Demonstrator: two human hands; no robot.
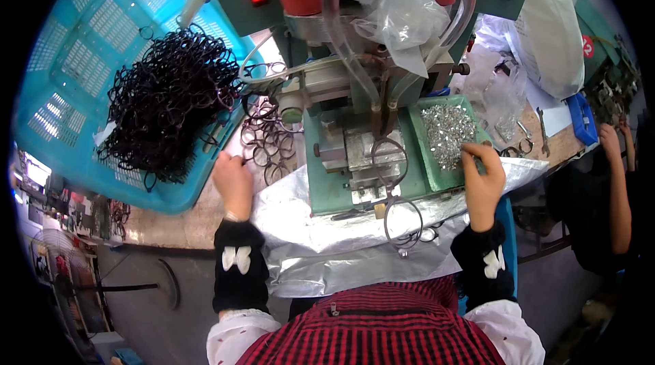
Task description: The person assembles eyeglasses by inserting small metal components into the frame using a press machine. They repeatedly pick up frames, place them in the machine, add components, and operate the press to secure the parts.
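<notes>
My left hand (233, 181) rests on the bench beside a loose pile of dark wire eyeglass frames (267, 136), fingers curled near them; whether it grips one is hidden. My right hand (482, 177) reaches into a green tray (417, 150) of tiny silver metal parts (447, 132), fingertips pinched at the heap's edge. Between the hands stands a green bench press machine (355, 140), and one eyeglass frame (399, 191) lies on its fixture, hanging over the front.
A turquoise plastic basket (75, 71) at the left holds a big tangle of dark frames (170, 99). Silver foil sheet (327, 242) covers my lap. Clear hoses and a plastic bag (402, 10) hang on the machine. Another person's arm (617, 181) is at the right.
</notes>
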